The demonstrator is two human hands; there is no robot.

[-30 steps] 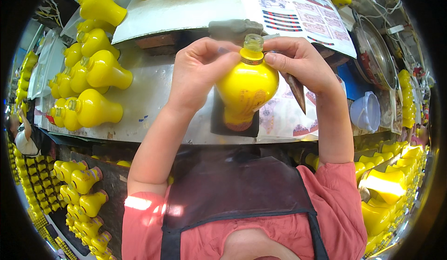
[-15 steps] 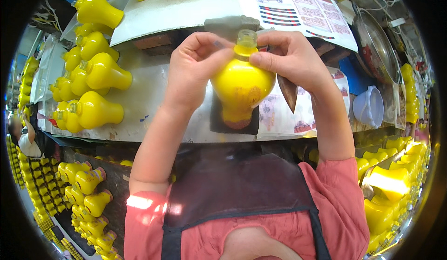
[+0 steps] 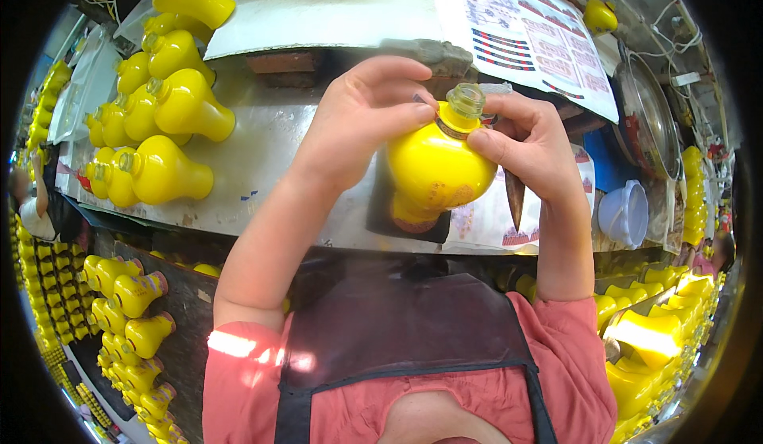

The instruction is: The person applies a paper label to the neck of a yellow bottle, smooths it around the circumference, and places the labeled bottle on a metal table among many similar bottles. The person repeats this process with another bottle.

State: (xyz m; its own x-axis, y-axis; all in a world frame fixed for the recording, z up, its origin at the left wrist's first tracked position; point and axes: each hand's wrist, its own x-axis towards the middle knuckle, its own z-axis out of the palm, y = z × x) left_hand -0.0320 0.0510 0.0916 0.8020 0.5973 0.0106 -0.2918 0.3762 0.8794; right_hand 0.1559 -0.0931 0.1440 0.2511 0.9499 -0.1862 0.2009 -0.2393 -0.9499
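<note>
A glossy yellow bottle (image 3: pixel 441 170) with a bulbous body and clear glass neck leans toward my right over a dark pad (image 3: pixel 381 217). Around the base of its neck runs a narrow dark patterned band (image 3: pixel 453 131). My left hand (image 3: pixel 369 118) presses thumb and fingertips against the neck's left side. Gripping the other side, my right hand (image 3: pixel 528 138) has its thumb on the shoulder beside the band. A brown pointed tool (image 3: pixel 515 199) sticks down from under my right palm, its upper part hidden by the fingers. Faint reddish print shows on the bottle's body.
Several yellow bottles (image 3: pixel 191 106) stand at the table's left. Printed pattern sheets (image 3: pixel 524 34) lie on the white raised board (image 3: pixel 342 19) beyond my hands. A pale blue bucket (image 3: pixel 624 213) is at right. More bottles (image 3: pixel 135 293) crowd both lower sides.
The bottle has tilted, its neck now leaning right. With the view's shift, the bottle and both hands appear lower and further right. The patterned band at the neck shows more plainly.
</note>
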